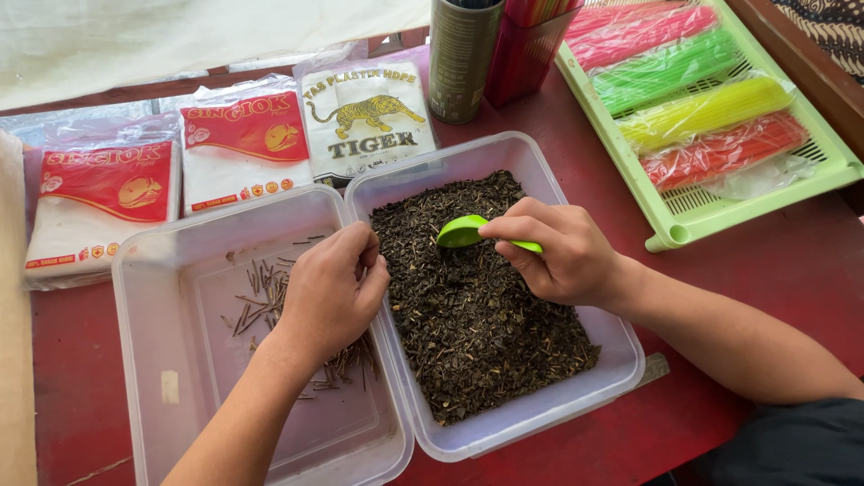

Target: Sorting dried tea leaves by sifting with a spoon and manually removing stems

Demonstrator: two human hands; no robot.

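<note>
While the right hand (562,256) holds a little green scoop (468,232) with its fingers curled tight around the handle, the left hand (331,292) hangs over the left clear tub (148,297), fingers pinched close together; whether they hold a stick cannot be told. In this one head view, the scoop sits in the middle of the frame, its bowl resting on the dark dry leaves (477,306) that fill the right clear tub (540,409). Thin brown sticks (261,301) lie on the floor of the left tub. It looks like sorting: sticks go left, leaves stay right. A next move would need a gentle push of the scoop and a careful pinch. The two tub walls touch between the hands, so there is little room there. More room lies at the lower right, on the red table (774,270). Bags (243,144) lie at the upper left, and a green tray (837,166) of bright straws sits at the upper right.
</note>
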